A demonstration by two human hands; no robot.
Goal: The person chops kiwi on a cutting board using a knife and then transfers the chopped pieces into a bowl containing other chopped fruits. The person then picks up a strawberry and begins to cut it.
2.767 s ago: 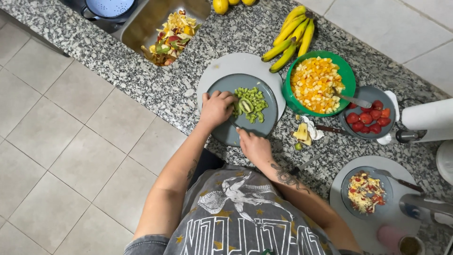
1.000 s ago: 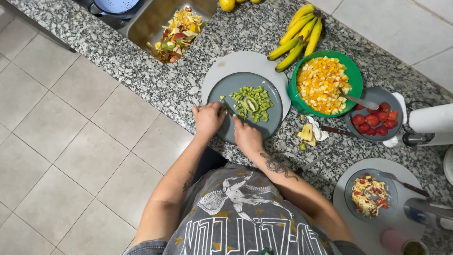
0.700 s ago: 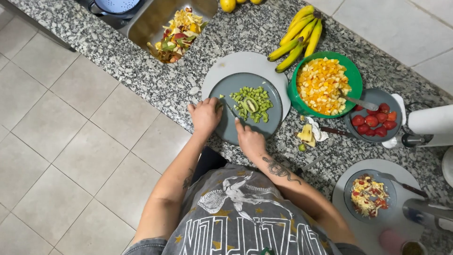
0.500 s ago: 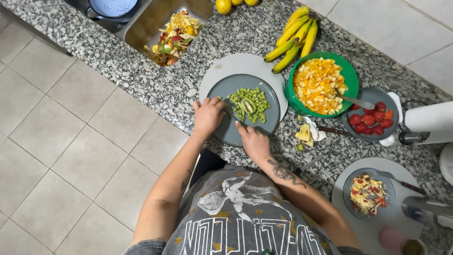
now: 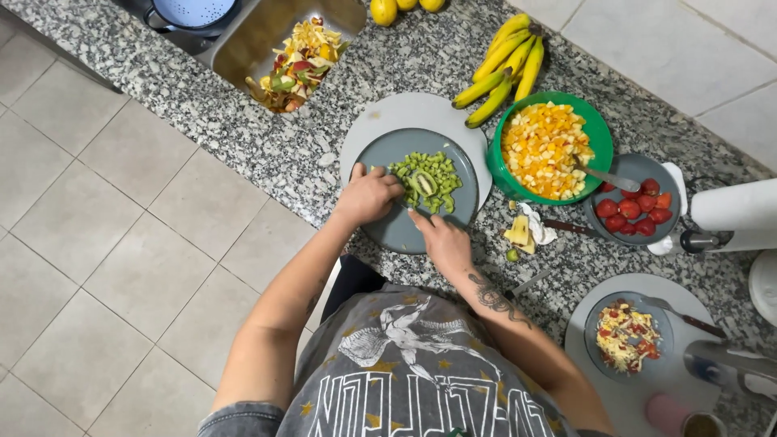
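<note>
While the left hand curls over the rim of the grey plate on the granite counter, fingers bent against the pile of chopped kiwi, the right hand rests on the plate's near edge, its grip too small to tell; a green bowl of diced fruit sits just beside

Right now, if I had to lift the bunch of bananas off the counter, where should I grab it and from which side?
Grip the bananas at the joined stem end, the upper tip near the tiled wall, coming from above. The fruits converge there into one narrow neck, while the lower tips fan out toward the green bowl, which crowds that side.
</note>
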